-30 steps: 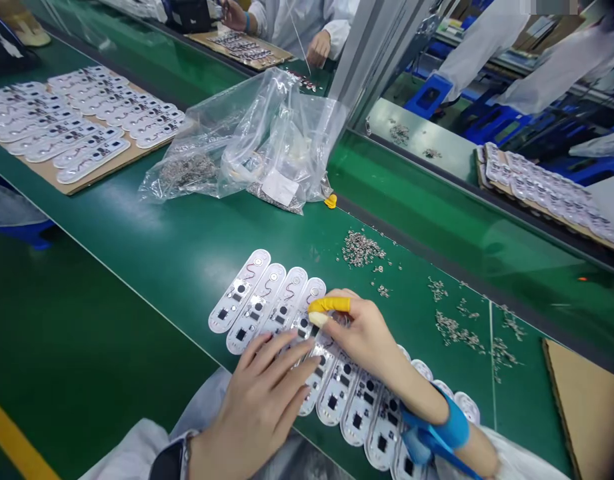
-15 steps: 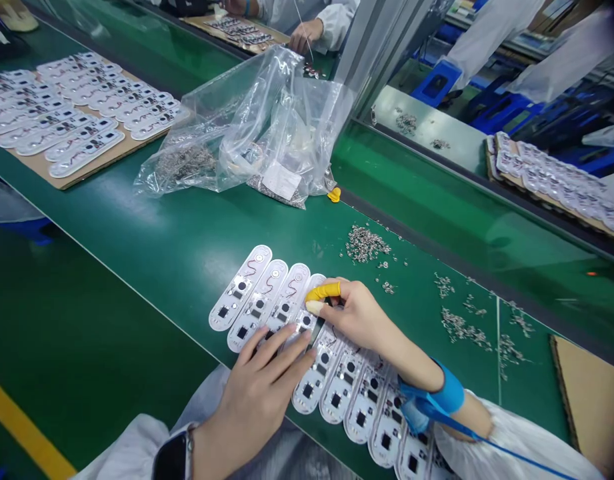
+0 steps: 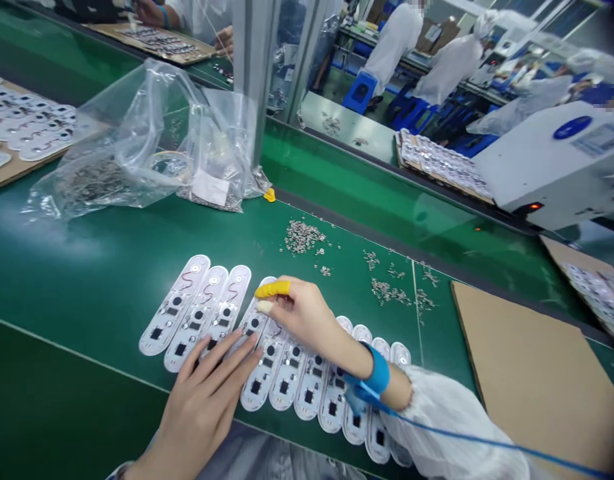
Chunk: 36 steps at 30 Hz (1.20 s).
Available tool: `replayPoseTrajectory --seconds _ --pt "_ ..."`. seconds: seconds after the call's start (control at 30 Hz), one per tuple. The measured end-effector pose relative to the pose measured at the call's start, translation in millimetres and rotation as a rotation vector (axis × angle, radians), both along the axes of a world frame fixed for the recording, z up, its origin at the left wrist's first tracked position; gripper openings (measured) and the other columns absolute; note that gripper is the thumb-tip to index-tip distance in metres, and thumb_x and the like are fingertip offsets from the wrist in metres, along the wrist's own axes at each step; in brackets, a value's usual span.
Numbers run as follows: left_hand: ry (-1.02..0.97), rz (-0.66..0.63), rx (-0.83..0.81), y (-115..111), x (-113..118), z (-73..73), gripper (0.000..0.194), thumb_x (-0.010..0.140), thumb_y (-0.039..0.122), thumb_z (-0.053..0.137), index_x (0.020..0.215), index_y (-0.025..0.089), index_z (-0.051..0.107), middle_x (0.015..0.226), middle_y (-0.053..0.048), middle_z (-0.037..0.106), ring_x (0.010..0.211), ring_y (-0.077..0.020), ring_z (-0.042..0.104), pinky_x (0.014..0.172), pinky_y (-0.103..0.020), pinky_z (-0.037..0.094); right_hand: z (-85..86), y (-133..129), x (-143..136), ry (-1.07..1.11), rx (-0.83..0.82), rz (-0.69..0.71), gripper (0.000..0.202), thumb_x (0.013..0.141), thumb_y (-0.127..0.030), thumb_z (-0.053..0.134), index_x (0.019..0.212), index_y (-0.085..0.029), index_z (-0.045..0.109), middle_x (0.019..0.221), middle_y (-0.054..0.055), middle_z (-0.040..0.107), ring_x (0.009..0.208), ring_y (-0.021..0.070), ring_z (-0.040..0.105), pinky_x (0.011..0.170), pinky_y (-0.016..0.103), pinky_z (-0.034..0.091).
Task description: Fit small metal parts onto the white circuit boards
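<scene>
A row of long white oval plastic housings [image 3: 174, 313] with circuit boards, black chips and thin red-black wires lies on the green bench. My left hand [image 3: 211, 393] is spread flat, its fingertips over the lower ends of the housings left of centre. At the upper part of one housing [image 3: 255, 323], my right hand [image 3: 299, 310] has its thumb and forefinger bent close together; whatever is between them is hidden. A yellow finger cot covers the forefinger, a pale one the thumb. On the right wrist is a blue strap [image 3: 377, 373] with a cord. My right forearm covers part of the row.
Small metal parts lie in a pile [image 3: 303, 237] and in scattered clusters [image 3: 389, 292]. Clear plastic bags [image 3: 151, 127] of metal parts stand left, near more housings on cardboard [image 3: 11, 170]. A cardboard sheet [image 3: 527, 360] lies right. Behind a divider [image 3: 337, 167], co-workers sit.
The view has swung right, so the bench things appear further left. The housing under my fingers now stands apart from its left neighbour and closer to the one on its right.
</scene>
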<state>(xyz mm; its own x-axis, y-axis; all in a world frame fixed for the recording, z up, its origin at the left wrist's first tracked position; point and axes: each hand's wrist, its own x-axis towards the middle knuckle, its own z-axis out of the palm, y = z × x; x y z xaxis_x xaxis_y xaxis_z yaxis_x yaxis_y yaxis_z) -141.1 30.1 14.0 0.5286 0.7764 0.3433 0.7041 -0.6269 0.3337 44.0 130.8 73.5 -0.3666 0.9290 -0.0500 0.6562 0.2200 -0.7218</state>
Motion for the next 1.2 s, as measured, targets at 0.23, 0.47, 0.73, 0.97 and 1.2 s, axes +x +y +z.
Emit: replayPoseTrajectory --seconds 0.23,0.47,0.73,0.97,1.2 --pt "-0.023 -0.05 0.042 -1.9 1.6 -1.8 0.046 0.093 0.02 0.044 0.139 0.017 0.043 0.137 -0.003 0.052 0.132 -0.0208 0.04 0.116 -0.037 0.017 -2.2 -51.5 111.5 -0.054 0.258 -0.299 0.02 0.085 -0.028 0.054 0.09 -0.018 0.071 0.083 0.007 0.071 0.069 0.0191 0.065 0.06 0.03 0.053" --pt "0.047 -0.034 0.055 -0.5 33.0 1.9 0.051 0.096 0.035 0.041 0.143 0.017 0.036 0.148 -0.006 0.038 0.139 -0.0255 0.029 0.114 -0.037 0.022 -17.8 -10.5 221.5 -0.334 0.245 -0.728 0.033 0.074 -0.04 0.056 0.087 -0.015 0.073 0.07 0.007 0.071 0.057 0.0192 0.062 0.059 0.033 0.051" --pt "0.053 -0.051 0.128 -4.8 39.2 11.2 0.041 0.097 0.03 0.041 0.132 0.013 0.05 0.139 -0.008 0.049 0.129 -0.0197 0.043 0.112 -0.028 0.025 -25.8 48.5 231.7 -0.361 0.072 -0.694 0.007 0.062 -0.023 0.07 0.064 -0.017 0.071 0.056 0.004 0.068 0.058 0.0205 0.064 0.057 0.029 0.046" --pt "-0.097 -0.048 0.063 -7.5 41.8 23.7 0.032 0.094 0.024 0.044 0.122 0.018 0.057 0.127 -0.003 0.06 0.122 -0.0173 0.05 0.102 -0.028 0.043 -0.8 34.7 206.9 -0.263 0.085 -0.69 0.007 0.068 -0.022 0.063 0.071 -0.017 0.067 0.065 0.007 0.07 0.064 0.0217 0.067 0.066 0.034 0.053" --pt "-0.49 0.123 -0.37 -8.0 63.0 61.6 0.024 0.1 0.038 0.036 0.111 0.029 0.056 0.103 0.002 0.069 0.092 -0.0113 0.066 0.075 -0.017 0.055 44.2 -49.7 78.4 0.358 -0.22 -0.133 0.002 0.067 -0.019 0.065 0.065 -0.019 0.066 0.061 0.002 0.068 0.046 0.0104 0.059 0.045 0.019 0.051"
